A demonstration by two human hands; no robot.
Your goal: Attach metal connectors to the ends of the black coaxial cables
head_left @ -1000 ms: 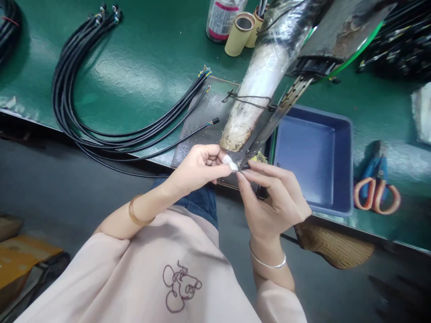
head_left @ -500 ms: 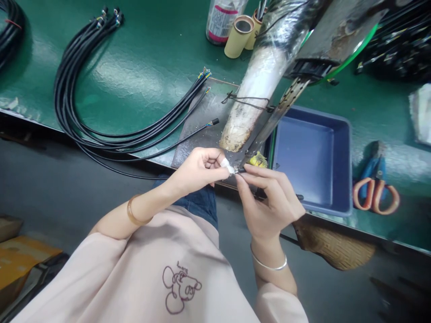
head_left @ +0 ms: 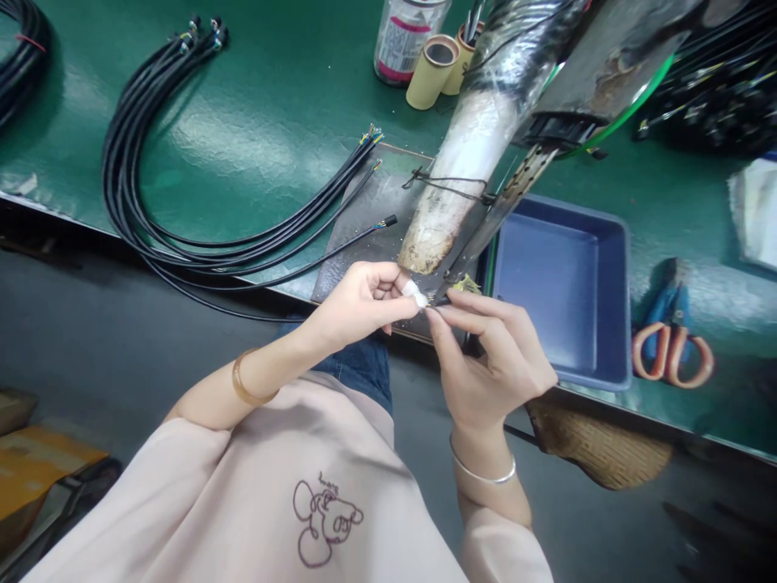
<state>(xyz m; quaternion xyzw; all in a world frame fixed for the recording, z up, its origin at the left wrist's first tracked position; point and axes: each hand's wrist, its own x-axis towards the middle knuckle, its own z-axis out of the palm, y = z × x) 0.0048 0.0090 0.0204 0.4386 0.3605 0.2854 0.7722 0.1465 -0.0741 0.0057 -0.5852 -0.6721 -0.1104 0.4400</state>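
Observation:
My left hand [head_left: 370,300] is closed in a pinch, with a white wrap [head_left: 413,293] round one fingertip. Whatever it grips is too small and hidden to name. Opposite it, the thumb and fingers of my right hand [head_left: 491,352] pinch a small black part [head_left: 435,309] with tiny metal ends. The fingertips of both hands almost meet over the front edge of a dark grey mat [head_left: 358,243]. Just above them slants a perforated metal shaft [head_left: 503,194], like a soldering iron's, its lower end close to the small part. Beside that end lies a yellow crumpled piece [head_left: 467,285].
A plastic-wrapped tube [head_left: 449,178] hangs over the mat. Black cables [head_left: 121,162] with bared coloured wires curve along the left. At right are a blue tray [head_left: 546,283] and orange-handled pliers [head_left: 673,340]. Cardboard tubes [head_left: 425,85] and a labelled jar [head_left: 401,40] stand behind.
Both hands stay nearly in place, with the fingertips slightly closer to the shaft's lower end. The small part's metal ends show less now. The whole view has shifted a little.

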